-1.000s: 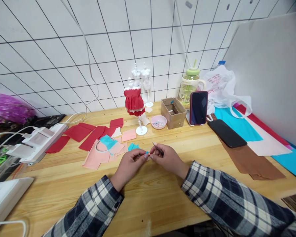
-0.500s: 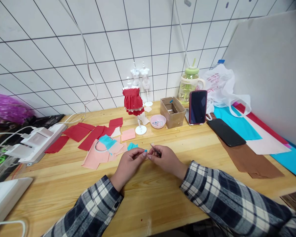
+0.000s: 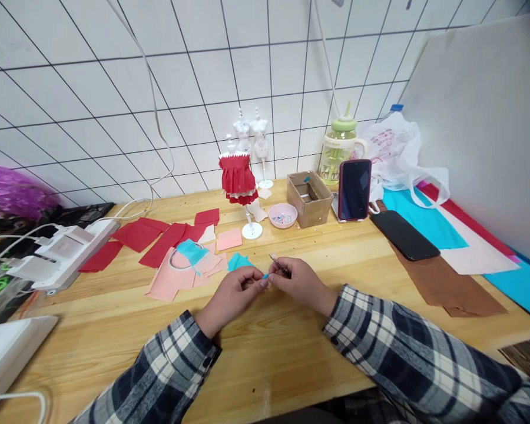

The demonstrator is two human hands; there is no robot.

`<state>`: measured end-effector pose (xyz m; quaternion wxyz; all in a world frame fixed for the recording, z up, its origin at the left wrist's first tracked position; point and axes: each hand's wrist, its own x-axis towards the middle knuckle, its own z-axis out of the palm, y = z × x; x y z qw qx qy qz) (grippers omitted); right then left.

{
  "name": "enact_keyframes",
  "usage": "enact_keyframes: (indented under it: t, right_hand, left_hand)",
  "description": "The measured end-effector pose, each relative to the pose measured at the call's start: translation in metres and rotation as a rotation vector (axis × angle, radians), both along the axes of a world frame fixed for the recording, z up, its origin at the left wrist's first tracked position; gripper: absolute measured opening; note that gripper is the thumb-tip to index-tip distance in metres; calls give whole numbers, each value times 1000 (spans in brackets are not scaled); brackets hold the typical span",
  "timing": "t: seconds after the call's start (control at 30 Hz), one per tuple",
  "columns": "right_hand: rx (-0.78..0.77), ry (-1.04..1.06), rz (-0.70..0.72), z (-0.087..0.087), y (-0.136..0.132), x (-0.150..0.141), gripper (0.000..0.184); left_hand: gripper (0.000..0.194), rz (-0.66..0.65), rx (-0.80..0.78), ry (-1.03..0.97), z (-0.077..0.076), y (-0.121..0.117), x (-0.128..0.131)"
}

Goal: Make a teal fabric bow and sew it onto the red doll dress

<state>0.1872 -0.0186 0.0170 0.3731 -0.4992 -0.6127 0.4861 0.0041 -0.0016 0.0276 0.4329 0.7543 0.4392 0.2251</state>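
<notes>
While the left hand [image 3: 229,300] pinches a small blue piece [image 3: 265,276] between thumb and fingers, just below frame center, the right hand [image 3: 304,284] grips a thin dark tool [image 3: 280,266], tip pointing up-left. Fingertips of both meet close at the piece; can't tell whether the right ones touch it. Blue scrap [image 3: 238,261] on the counter [image 3: 265,359] just above the left hand. Left of that: pink fabric [image 3: 162,281], then red fabric [image 3: 162,245]. Upper center: red dress [image 3: 237,178] on a mini mannequin stand [image 3: 251,230], pink bowl [image 3: 283,225] of beads right of it, then cardboard box [image 3: 317,212].
</notes>
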Motion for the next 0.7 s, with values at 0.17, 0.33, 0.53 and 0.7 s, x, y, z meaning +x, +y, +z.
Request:
enact_keyframes:
  t: [0.17,0.33,0.53,0.7]
  right_hand:
    - [31,-14,44,0,0,0,7]
    - [26,-18,-21,1,2,3,7]
    - [35,1,-39,3,2,4,16]
    - [-6,-33,-25,-1,3,4,18]
  left_hand:
    - [19,-101,78,54,0,0,-1]
    - [29,-13,-6,-16,0,0,-1]
    - [30,90,-109,-97,2,1,0]
    - [30,71,-113,-107,1,1,0]
